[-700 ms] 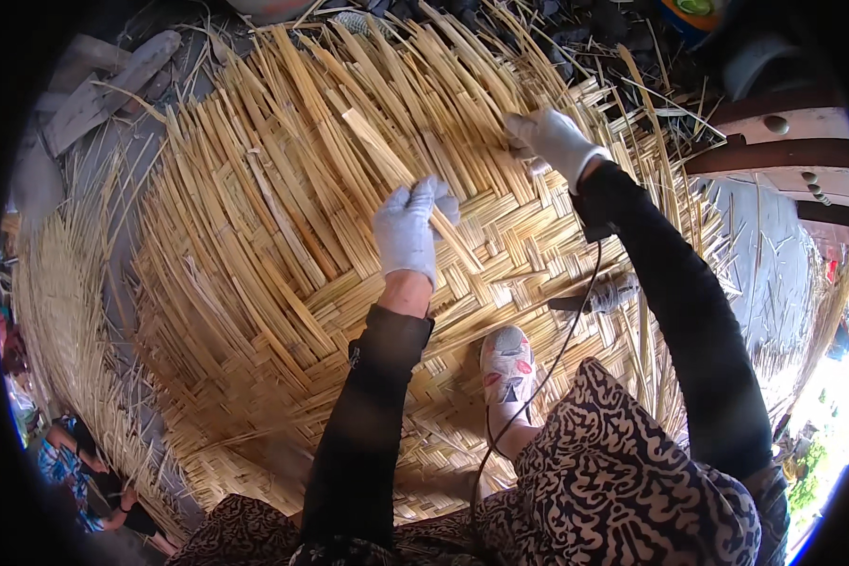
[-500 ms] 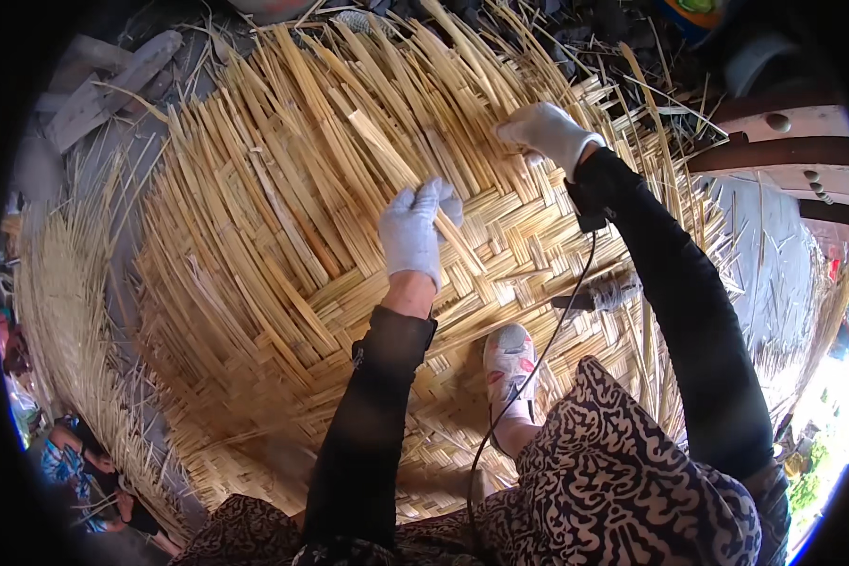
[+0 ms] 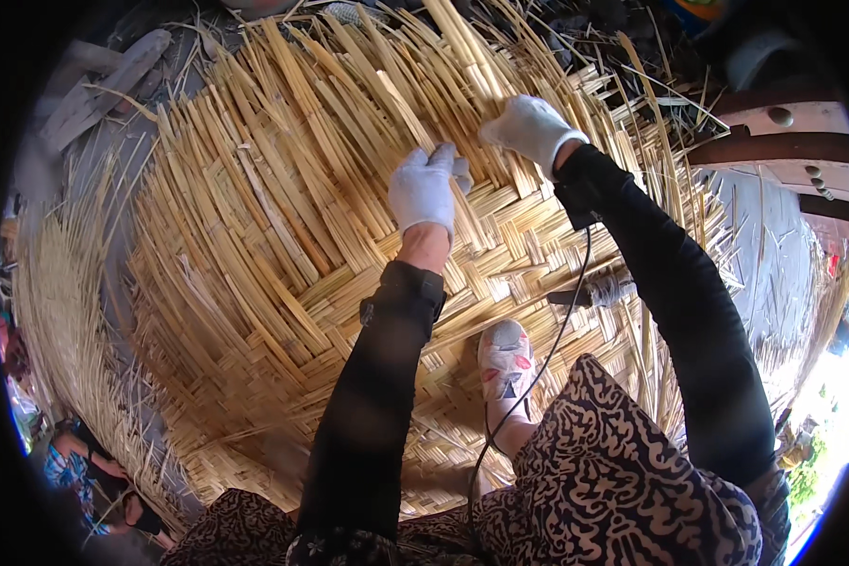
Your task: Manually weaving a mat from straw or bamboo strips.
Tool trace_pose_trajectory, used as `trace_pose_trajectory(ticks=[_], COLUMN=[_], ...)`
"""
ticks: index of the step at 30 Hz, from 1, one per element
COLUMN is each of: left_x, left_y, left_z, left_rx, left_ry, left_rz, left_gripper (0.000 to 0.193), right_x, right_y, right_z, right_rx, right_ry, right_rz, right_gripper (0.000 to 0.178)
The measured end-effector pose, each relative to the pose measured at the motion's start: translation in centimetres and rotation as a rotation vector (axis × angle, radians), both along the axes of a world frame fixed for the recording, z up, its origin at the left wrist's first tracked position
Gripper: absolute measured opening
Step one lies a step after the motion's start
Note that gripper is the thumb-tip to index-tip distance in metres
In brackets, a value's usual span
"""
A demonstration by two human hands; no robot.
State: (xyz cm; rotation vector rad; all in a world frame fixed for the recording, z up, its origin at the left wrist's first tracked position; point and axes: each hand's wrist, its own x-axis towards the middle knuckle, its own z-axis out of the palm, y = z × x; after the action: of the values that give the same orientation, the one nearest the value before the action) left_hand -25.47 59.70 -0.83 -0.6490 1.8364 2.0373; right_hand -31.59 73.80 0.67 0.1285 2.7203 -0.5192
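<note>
- Outdoors, on bare grey ground [image 3: 113, 170] strewn with loose straw, a large woven mat [image 3: 283, 283] of pale bamboo strips spreads under the person, its unwoven strip ends fanning out at the far edge and on the left.
- Since the pictures from a moment ago, the right hand [image 3: 530, 127] has travelled up and away from the body, from the woven field to the loose strips [image 3: 462, 47] at the far edge; it has taken a strip there and drawn it clear of its neighbours.
- Meanwhile the left hand [image 3: 424, 187] has stayed almost where it was, pressed onto the weave just short of the open ends.
- Judging from that, one more strip is being lifted or laid into the herringbone pattern while the finished part is held flat, so the weaving front sits right between the two hands.
- Left hand, in a white glove: fingers bent and close together, palm down on the mat, touching several strips; whether it pinches one I cannot tell.
- Right hand, also in a white glove: curled narrow around the base of a long strip, fingers closed on it.
- A sandalled foot [image 3: 506, 363] with a patterned strap rests on the woven part, near the person's patterned skirt [image 3: 613, 472].
- A thin dark cable [image 3: 547, 358] runs from the right sleeve down toward the lap.
- A dark-handled tool [image 3: 590, 294] lies on the mat beside the right forearm, untouched.
- Wooden furniture [image 3: 783, 141] stands at the upper right.
</note>
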Motion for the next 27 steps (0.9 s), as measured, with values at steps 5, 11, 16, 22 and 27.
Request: trace_pose_trajectory(ticks=[5, 11, 16, 22, 27], left_x=[-0.7, -1.1, -1.3, -0.7, -0.7], left_y=[1.3, 2.1, 2.6, 3.2, 3.1], left_z=[-0.4, -2.1, -2.9, -2.6, -1.9], left_rx=[0.132, 0.398, 0.495, 0.442, 0.419], left_ry=[-0.056, 0.030, -0.042, 0.005, 0.030], left_rz=[0.040, 0.112, 0.122, 0.167, 0.137], left_gripper=[0.017, 0.015, 0.018, 0.017, 0.018], right_x=[-0.7, 1.1, 1.6, 2.2, 1.4], right_y=[2.1, 2.6, 5.5, 5.5, 5.6], right_z=[0.5, 2.8, 2.1, 1.0, 0.1], right_rx=[-0.256, -0.356, -0.869, -0.782, -0.370], right_ry=[-0.138, 0.033, 0.191, -0.062, 0.311], right_rz=[0.386, 0.212, -0.168, -0.195, 0.167], right_gripper=[0.027, 0.033, 0.030, 0.030, 0.028])
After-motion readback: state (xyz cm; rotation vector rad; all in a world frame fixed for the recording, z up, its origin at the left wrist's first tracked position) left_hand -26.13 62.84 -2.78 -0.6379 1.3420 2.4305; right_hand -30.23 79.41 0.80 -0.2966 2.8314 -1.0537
